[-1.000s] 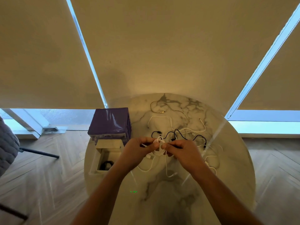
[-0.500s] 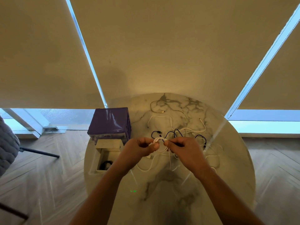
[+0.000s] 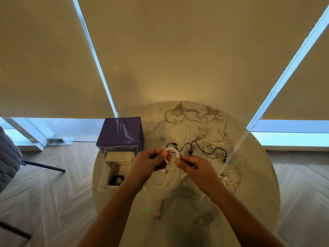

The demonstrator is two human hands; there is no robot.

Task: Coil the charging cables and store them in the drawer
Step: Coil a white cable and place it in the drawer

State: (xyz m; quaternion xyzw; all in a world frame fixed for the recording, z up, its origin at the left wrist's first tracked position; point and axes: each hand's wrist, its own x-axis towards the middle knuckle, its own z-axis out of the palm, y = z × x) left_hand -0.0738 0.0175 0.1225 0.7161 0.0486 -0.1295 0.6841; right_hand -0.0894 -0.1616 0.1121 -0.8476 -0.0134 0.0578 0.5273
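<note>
Both hands' fingers curled, pinching white cable coil mid-table.

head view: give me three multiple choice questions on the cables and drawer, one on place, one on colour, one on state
1. Where is the open drawer?
A. left of the hands, below the purple box
B. right table edge
C. on the floor

2. What colour is the cable being coiled?
A. black
B. white
C. purple

3. What is in the drawer?
A. nothing
B. a white cable
C. a black cable

Key:
1 A: it juts out under the purple box, beside the left hand.
2 B: the coil between the left hand and right hand is white.
3 C: a dark coil lies in it.
</note>
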